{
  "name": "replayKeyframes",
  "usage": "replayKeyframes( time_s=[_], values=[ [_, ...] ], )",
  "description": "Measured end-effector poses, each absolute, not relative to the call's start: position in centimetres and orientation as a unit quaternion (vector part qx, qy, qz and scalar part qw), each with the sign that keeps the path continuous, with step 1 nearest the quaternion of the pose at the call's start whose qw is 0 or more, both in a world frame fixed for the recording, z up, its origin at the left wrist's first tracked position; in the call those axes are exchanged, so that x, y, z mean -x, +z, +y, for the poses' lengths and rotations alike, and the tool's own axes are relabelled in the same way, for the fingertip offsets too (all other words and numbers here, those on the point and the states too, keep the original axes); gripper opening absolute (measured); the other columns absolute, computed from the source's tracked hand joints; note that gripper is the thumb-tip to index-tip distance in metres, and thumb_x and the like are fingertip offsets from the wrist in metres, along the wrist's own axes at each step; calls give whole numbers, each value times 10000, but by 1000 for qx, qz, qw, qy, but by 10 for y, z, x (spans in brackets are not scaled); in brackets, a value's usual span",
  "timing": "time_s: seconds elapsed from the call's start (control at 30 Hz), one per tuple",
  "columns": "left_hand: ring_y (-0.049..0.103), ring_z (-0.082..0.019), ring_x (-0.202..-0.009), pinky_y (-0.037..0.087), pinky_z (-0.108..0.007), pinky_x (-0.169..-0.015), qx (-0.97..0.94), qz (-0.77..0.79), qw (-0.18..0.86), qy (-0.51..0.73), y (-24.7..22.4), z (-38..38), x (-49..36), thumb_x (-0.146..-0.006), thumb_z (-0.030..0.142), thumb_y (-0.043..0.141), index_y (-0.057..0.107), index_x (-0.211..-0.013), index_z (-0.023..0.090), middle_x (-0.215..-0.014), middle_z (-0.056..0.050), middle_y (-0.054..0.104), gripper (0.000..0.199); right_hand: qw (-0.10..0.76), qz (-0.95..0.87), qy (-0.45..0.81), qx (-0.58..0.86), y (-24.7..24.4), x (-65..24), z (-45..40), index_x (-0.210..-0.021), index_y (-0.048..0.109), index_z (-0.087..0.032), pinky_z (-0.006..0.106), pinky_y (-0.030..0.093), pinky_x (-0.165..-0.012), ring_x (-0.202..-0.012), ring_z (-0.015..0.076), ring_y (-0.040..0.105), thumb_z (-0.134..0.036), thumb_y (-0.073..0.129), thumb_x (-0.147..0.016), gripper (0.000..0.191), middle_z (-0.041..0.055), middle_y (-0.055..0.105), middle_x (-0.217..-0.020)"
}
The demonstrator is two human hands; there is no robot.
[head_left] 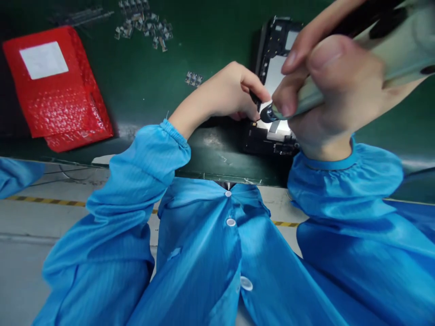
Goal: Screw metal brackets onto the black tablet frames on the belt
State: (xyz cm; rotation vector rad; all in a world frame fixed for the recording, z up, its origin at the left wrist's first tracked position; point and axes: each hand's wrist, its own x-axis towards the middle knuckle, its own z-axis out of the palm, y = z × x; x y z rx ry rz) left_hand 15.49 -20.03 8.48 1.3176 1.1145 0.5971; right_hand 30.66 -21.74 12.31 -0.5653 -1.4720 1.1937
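Note:
An opened phone frame (275, 68) with dark inner parts lies on the green mat (152, 86) near the table's front edge. My right hand (336, 90) grips a pale grey-green power screwdriver (390, 50), its dark tip (268, 114) pressed down on the frame's lower part. My left hand (227, 93) rests on the frame's left side, thumb and fingers pinched on a small dark piece right beside the tip. Both arms wear blue coat sleeves.
A red bubble-wrap pouch (57, 86) with a white label lies at the left. Several small metal parts (146, 25) are heaped at the back, with a few more (193, 78) nearer my left hand. Grey floor with yellow-black tape (44, 200) shows below the table edge.

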Motion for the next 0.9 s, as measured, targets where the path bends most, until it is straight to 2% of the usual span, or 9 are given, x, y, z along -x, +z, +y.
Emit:
replayKeyframes(
  time_s=[0.07, 0.17, 0.27, 0.4, 0.5, 0.63, 0.7, 0.77, 0.9],
  values=[
    [665, -185, -753, 580, -343, -733, -574, 476, 614, 260, 84, -200, -154, -846, 3, 840, 849, -886, 159, -816, -41, 713, 161, 539, -638, 490, 250, 121, -310, -219, -987, 501, -19, 109, 383, -530, -597, -23, 524, -283, 567, -952, 275, 22, 581, -926],
    [683, -191, -753, 608, -348, -743, -578, 479, 606, 264, 83, -199, -153, -863, 12, 828, 873, -925, 159, -826, -54, 723, 166, 525, -656, 473, 265, 120, -312, -223, -815, 503, 18, 74, 354, -541, -640, -20, 568, -284, 531, -987, 349, 60, 576, -927],
    [675, -156, -757, 652, -383, -878, -576, 492, 599, 260, 86, -200, -154, -848, -76, 781, 867, -916, 116, -786, -29, 693, 220, 526, -664, 458, 268, 117, -311, -226, -786, 513, 20, 38, 363, -565, -674, -44, 570, -292, 508, -1005, 381, 59, 547, -872],
    [673, -114, -757, 644, -491, -1035, -572, 489, 604, 264, 89, -202, -155, -862, -102, 739, 878, -974, 86, -746, 15, 631, 260, 519, -670, 465, 256, 112, -311, -225, -723, 371, 16, 9, 370, -580, -692, -64, 579, -311, 506, -1003, 451, 50, 538, -907],
    [652, -107, -751, 651, -490, -1036, -579, 473, 605, 273, 88, -203, -154, -849, -117, 725, 872, -973, 96, -773, 10, 650, 286, 520, -666, 470, 255, 110, -312, -223, -703, 288, 11, -9, 375, -589, -679, -82, 565, -297, 510, -990, 476, 45, 535, -908],
    [657, -134, -746, 658, -396, -935, -575, 476, 606, 274, 85, -202, -154, -842, -115, 719, 857, -901, 118, -760, 3, 677, 277, 530, -645, 487, 256, 110, -311, -222, -685, 290, -4, 6, 386, -580, -651, -71, 553, -281, 526, -967, 461, 47, 552, -902],
    [679, -153, -775, 640, -349, -886, -577, 478, 602, 277, 85, -204, -154, -840, -109, 706, 848, -843, 124, -774, -7, 709, 272, 517, -645, 499, 260, 110, -310, -222, -737, 414, 6, 26, 395, -583, -650, -46, 565, -259, 532, -960, 366, 51, 562, -886],
    [697, -166, -822, 628, -327, -878, -582, 475, 601, 273, 86, -206, -155, -846, -93, 692, 850, -832, 122, -813, -23, 741, 267, 514, -641, 504, 266, 109, -308, -221, -912, 532, 14, 37, 411, -589, -660, -31, 576, -264, 549, -950, 281, 27, 540, -833],
    [698, -136, -790, 618, -281, -843, -567, 475, 614, 277, 83, -207, -156, -855, -101, 700, 816, -811, 132, -791, -10, 714, 264, 527, -644, 486, 266, 104, -304, -215, -1126, 489, -55, 25, 408, -595, -683, -49, 577, -370, 664, -928, 411, -36, 493, -795]
  ],
)
